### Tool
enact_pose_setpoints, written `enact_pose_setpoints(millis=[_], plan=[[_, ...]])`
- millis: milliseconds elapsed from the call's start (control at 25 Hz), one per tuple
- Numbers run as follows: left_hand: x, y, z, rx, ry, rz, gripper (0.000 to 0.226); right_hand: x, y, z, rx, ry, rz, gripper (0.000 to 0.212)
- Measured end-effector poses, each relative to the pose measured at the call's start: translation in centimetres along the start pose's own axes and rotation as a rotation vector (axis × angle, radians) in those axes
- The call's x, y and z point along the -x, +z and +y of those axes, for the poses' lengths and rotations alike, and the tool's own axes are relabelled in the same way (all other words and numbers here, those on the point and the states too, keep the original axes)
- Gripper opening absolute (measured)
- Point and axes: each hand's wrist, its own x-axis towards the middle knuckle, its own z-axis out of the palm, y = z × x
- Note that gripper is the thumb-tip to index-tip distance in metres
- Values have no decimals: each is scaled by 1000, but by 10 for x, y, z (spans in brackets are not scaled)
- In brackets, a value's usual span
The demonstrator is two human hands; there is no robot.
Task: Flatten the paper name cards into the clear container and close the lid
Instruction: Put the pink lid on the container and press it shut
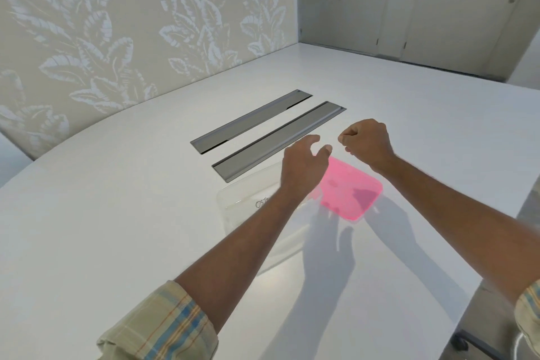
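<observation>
Found left hand (304,166) above clear container (233,202), fingers loose and spread, probably poised to press cards flat. Right hand (366,142) clenched, gripping nothing visible. Noted pink lid (350,190) off, just beside container (handy for closing). Could not make out cards

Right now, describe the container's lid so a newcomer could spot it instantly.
Look at the white table, just nearer than its two grey slots. The lid lies right of the clear container; it is the only pink thing there.
</observation>
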Motion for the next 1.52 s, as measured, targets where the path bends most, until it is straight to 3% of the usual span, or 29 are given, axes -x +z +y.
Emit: enact_pose_setpoints(millis=[240, 440, 840, 1200, 1520], plan=[[-4, 76, 8, 81, -176, -261, 57, -8, -6, 56, 19, 119, -42, 12], [-2, 118, -19, 4, -296, -424, 69, -11, 3, 91, 157, 192, -140, 17], [6, 136, -45, -170, -268, -442, 59, -14, 21, 111, 251, 250, -208, 22], [11, 130, -18, -202, -153, -329, 91, -22, 3, 90, 60, 213, -125, 13], [19, 100, 8, -213, -31, 46, 45, -18, -8, 23, -129, 127, -114, 24]])
